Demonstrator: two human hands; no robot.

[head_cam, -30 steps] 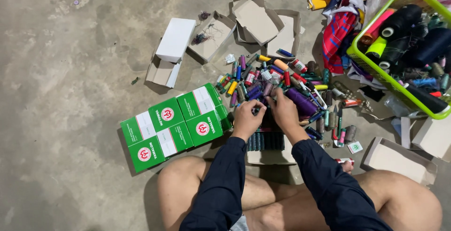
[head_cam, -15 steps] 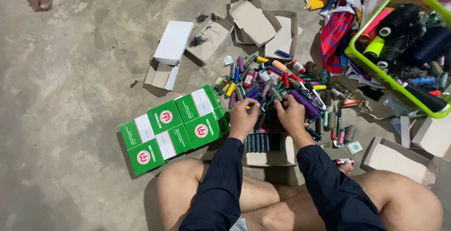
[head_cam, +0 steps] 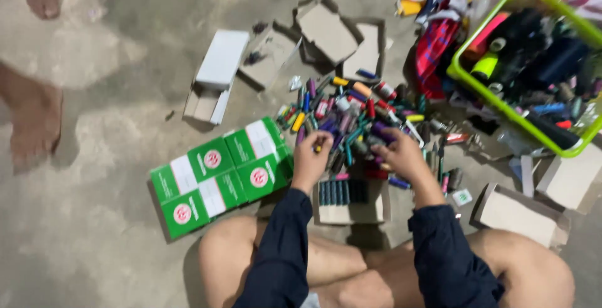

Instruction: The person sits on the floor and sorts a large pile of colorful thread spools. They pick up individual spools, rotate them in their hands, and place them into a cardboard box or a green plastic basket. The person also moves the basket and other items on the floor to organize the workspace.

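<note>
**Spools going into the box, one row in**

The person sits cross-legged on the floor (head_cam: pixel 94 233). The left hand (head_cam: pixel 311 161) has its fingers pinched shut on a small spool (head_cam: pixel 318 148), held just above the near edge of the pile (head_cam: pixel 360 123). The right hand (head_cam: pixel 401 157) rests on the pile with fingers curled among the spools; I cannot tell whether they grip one.

Directly below both hands, between them and the knees, lies the open box (head_cam: pixel 350 201). A row of dark spools fills its left part, while the right part looks unfilled, so the packing seems roughly halfway for this box. Many loose spools remain beyond the fingers.

Left of the left hand lie four closed green boxes (head_cam: pixel 219 176). Flat cardboard blanks (head_cam: pixel 326 29) lie beyond the pile, and a green basket (head_cam: pixel 461 76) of large cones sits far right. Someone else's bare feet (head_cam: pixel 34 120) stand far left.
</note>
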